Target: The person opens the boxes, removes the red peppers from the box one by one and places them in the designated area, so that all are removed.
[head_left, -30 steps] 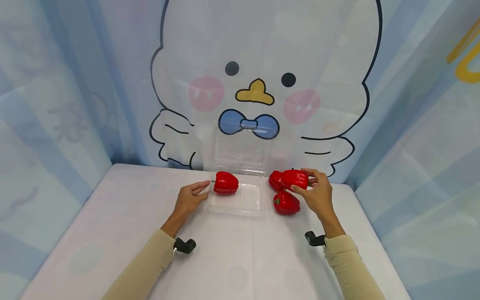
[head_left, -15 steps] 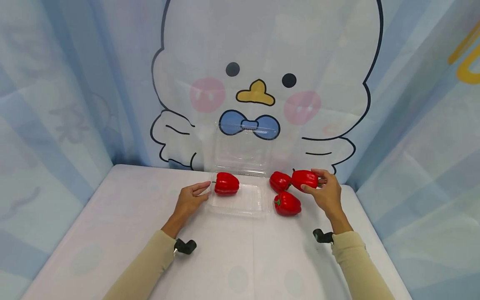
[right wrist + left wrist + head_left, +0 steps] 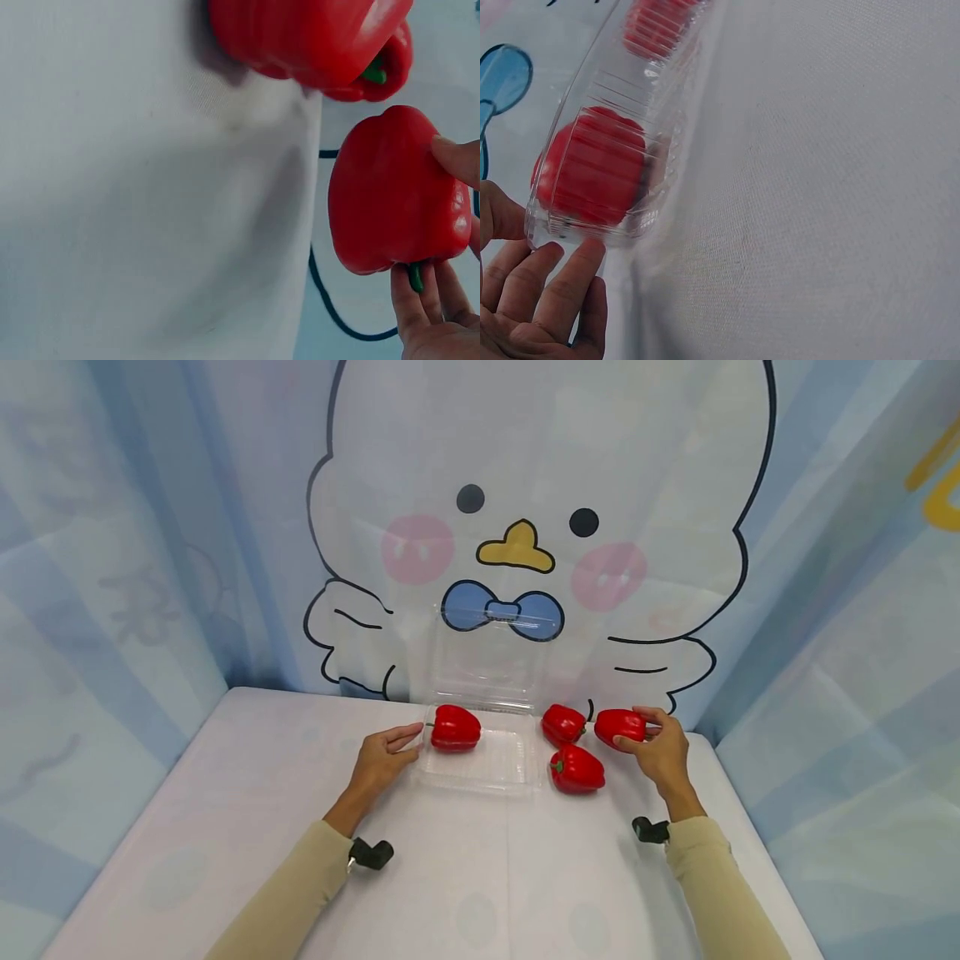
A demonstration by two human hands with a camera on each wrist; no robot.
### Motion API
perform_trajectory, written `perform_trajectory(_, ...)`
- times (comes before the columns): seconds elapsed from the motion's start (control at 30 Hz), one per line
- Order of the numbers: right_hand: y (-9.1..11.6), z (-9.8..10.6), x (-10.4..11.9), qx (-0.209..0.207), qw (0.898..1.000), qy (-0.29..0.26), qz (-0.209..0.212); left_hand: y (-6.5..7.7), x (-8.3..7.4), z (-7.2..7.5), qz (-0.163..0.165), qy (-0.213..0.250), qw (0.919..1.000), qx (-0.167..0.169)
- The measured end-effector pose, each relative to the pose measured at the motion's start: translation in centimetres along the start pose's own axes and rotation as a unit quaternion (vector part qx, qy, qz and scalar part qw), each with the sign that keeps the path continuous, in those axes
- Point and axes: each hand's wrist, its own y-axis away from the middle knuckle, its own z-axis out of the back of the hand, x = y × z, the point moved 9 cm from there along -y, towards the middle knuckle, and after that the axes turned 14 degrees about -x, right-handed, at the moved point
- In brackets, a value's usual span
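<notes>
My right hand [image 3: 663, 752] grips a red bell pepper [image 3: 620, 729] at the table's back right, thumb on its side and fingers by the green stem in the right wrist view. To its left are two more red bell peppers, one farther back [image 3: 562, 724] and one nearer [image 3: 577, 768]. A hinged clear plastic container [image 3: 468, 783] lies with its lid raised against the backdrop. At the container's left end sits another red bell pepper [image 3: 455, 728]. My left hand [image 3: 544, 292] pinches the container's left edge between thumb and fingers.
The white-covered table [image 3: 450, 877] ends at a printed cloth backdrop [image 3: 525, 443] behind the container. Cloth curtains [image 3: 847, 693] close in both sides.
My right hand has carried its bell pepper to the right, away from the two loose ones, and slightly lower in the view. The left hand stays at the container.
</notes>
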Motion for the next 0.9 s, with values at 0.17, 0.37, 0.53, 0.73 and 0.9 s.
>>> perform_trajectory(0.17, -0.8, -0.7, -1.2, 0.015, 1.0, 0.01, -0.017, 0.0, 0.0, 0.1, 0.001, -0.001, 1.0, -0.002)
perform_trajectory(0.37, -1.2, -1.2, -2.1, 0.039, 0.999, 0.019, -0.026, 0.1, -0.3, 0.1, -0.007, 0.004, 1.0, 0.001)
perform_trajectory(0.53, -1.6, -1.5, -2.7, 0.056, 0.998, 0.019, -0.023, 0.2, -0.4, 0.1, -0.006, 0.0, 1.0, 0.0)
perform_trajectory(0.73, -1.9, -1.7, -3.2, 0.071, 0.997, 0.012, -0.033, 0.3, -0.5, 0.0, -0.009, 0.0, 1.0, 0.001)
perform_trajectory(0.9, -2.3, -1.9, -3.7, 0.084, 0.995, 0.017, -0.041, 0.3, -0.6, 0.0, -0.008, 0.004, 1.0, 0.002)
